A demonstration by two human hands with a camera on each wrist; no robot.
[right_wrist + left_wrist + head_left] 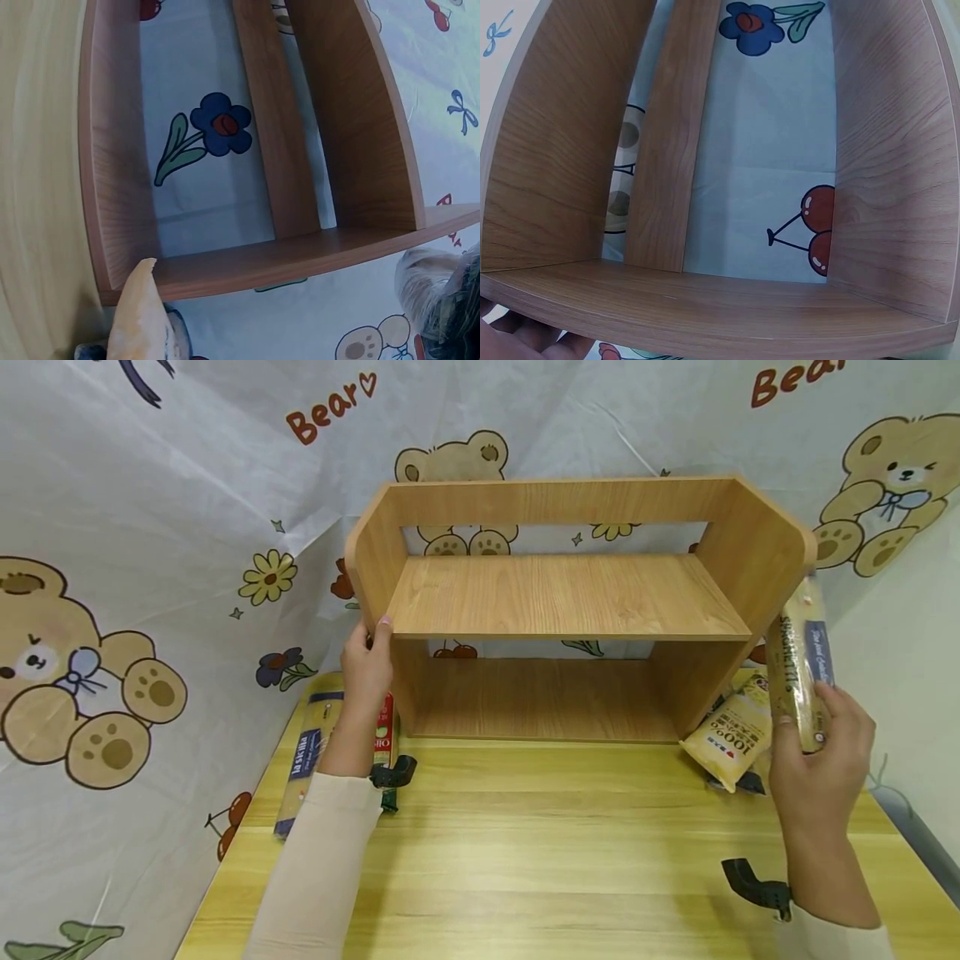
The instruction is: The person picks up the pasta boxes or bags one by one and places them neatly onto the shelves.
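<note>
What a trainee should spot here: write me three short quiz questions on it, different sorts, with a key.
1. Which hand holds the spaghetti packet?
2. What does the left hand grip? A: the tabletop; B: the shelf; C: the spaghetti packet.
3. True or false: the shelf's upper board is bare.

Key: 1, the right hand; 2, B; 3, true.

left sleeve (318,864): plain cream, stops behind the fingers (381,650)
right sleeve (840,937): same cream
wrist clips (393,772): bent black thingies, one per arm
</note>
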